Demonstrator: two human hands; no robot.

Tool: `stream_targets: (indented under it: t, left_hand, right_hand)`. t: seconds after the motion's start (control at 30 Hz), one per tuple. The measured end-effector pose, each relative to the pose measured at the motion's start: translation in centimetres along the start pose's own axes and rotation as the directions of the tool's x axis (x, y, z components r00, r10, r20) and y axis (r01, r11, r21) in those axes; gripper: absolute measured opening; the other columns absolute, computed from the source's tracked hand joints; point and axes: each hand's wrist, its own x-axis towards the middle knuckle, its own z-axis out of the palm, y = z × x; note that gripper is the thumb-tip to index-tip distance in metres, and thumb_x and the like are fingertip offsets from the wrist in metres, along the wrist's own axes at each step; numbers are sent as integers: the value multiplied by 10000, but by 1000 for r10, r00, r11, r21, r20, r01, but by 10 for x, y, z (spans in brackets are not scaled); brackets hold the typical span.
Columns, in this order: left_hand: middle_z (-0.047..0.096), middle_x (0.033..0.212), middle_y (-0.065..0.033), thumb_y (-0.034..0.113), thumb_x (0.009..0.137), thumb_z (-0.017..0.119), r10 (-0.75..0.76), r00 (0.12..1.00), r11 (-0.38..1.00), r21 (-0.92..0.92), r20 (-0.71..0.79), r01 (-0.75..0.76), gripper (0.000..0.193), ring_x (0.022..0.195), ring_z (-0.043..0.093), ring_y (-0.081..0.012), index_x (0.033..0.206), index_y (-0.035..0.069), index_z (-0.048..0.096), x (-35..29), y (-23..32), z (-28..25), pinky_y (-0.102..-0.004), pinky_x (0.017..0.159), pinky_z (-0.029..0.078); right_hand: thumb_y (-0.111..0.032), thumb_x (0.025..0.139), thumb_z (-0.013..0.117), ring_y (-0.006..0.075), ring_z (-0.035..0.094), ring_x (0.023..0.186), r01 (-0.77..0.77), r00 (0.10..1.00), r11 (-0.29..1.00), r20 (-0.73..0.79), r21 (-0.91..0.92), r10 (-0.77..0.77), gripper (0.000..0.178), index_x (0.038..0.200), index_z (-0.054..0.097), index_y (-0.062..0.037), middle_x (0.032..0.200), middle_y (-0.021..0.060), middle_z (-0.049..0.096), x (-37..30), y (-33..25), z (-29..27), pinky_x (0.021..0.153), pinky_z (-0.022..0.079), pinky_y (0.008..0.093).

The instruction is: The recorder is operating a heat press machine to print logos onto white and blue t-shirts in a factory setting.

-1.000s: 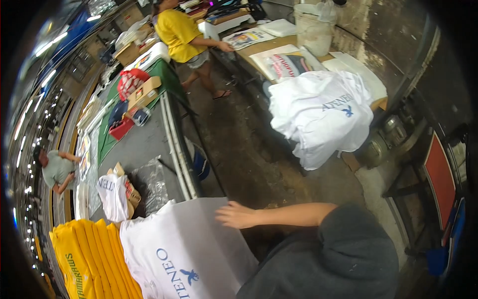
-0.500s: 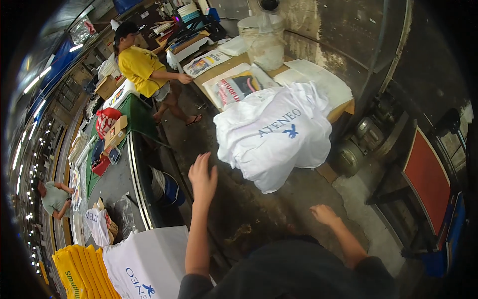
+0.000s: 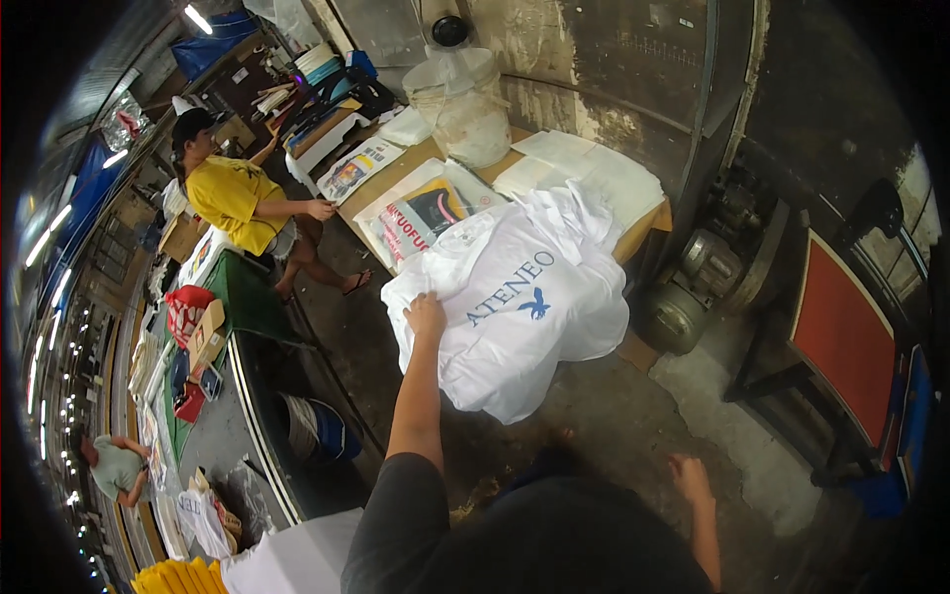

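A pile of white T-shirts (image 3: 495,361) with blue print hangs over the near end of a table. My left hand (image 3: 426,315) is at the pile's left side, its fingers bent into the fabric of a white T-shirt. Away from the pile, low on the right, my right hand (image 3: 690,478) hangs over the floor with loosely parted fingers and nothing in it.
On the table are printed sheets (image 3: 358,168), white paper (image 3: 579,163) and a cloudy plastic bucket (image 3: 460,114). A person in a yellow shirt (image 3: 233,198) stands beyond. Right are a motor (image 3: 708,262) and a red-topped stand (image 3: 846,337); left, a long table (image 3: 223,426).
My left hand has reached forward onto the white T-shirts and closed on the cloth. My right hand has dropped lower and to the right. The view has shifted.
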Motion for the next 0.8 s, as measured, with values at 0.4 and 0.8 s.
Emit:
stream_targets:
  t: [0.4, 0.8]
  left_hand:
    - [603, 830, -200, 242, 921, 485, 956, -194, 146, -928, 222, -343, 263, 837, 594, -363, 870, 3, 582, -164, 215, -169, -416, 741, 450]
    - [575, 685, -41, 71, 877, 559, 934, 355, 152, -949, 47, -275, 105, 627, 483, -81, 926, -12, 601, -46, 264, -211, -229, 586, 409]
  right_hand:
    - [14, 595, 730, 382, 278, 1302, 433, 802, 857, -313, -281, -508, 727, 1264, 518, -175, 1447, 155, 280, 134, -182, -96, 1056, 246, 450]
    - [-220, 837, 611, 111, 526, 772, 56, 987, 182, -27, 982, -157, 471, 1259, 488, -52, 818, 3, 566, 51, -77, -164, 642, 437, 241]
